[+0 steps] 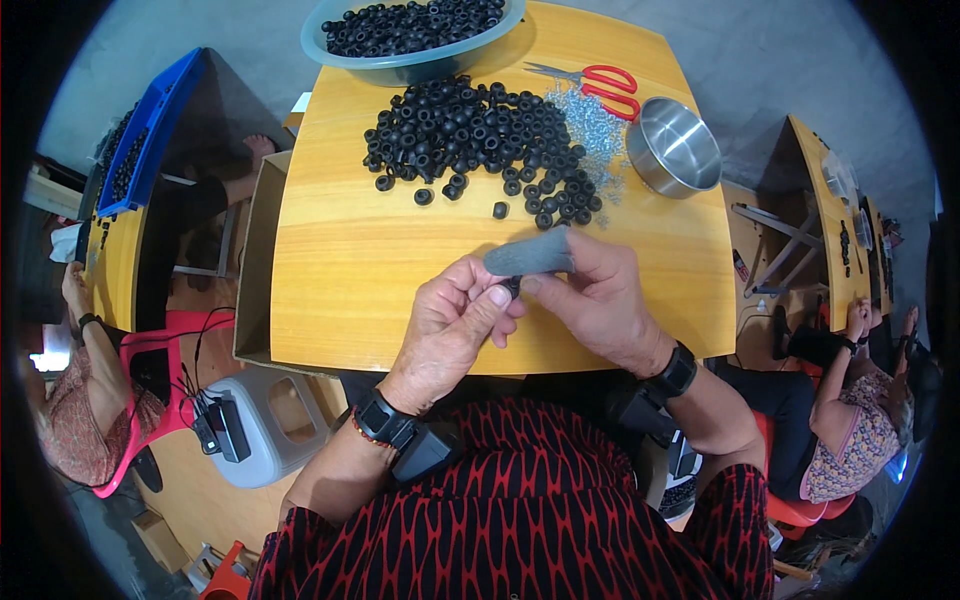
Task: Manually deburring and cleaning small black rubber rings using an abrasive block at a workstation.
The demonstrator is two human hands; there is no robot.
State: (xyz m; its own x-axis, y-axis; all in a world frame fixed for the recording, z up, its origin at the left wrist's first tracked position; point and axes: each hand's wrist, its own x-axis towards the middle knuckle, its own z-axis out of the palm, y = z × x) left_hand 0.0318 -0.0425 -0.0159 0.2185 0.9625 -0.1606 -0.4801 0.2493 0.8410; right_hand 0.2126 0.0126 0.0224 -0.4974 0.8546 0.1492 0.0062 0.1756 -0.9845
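Near the front of the yellow table, my left hand pinches a small black ring-like piece between thumb and fingers. My right hand meets it from the other side, its thumb by the piece and its index finger, in a grey fabric sleeve, bent over the top. The fingers partly hide the piece. Beyond my hands lies a heap of round black pieces with holes. One black piece sits apart, closest to my hands. A pile of small clear or silvery parts adjoins the heap.
A pale blue basin full of black pieces stands at the table's far edge. Red-handled scissors and a round metal bowl are at the far right. People sit at side tables left and right, one beside a blue crate.
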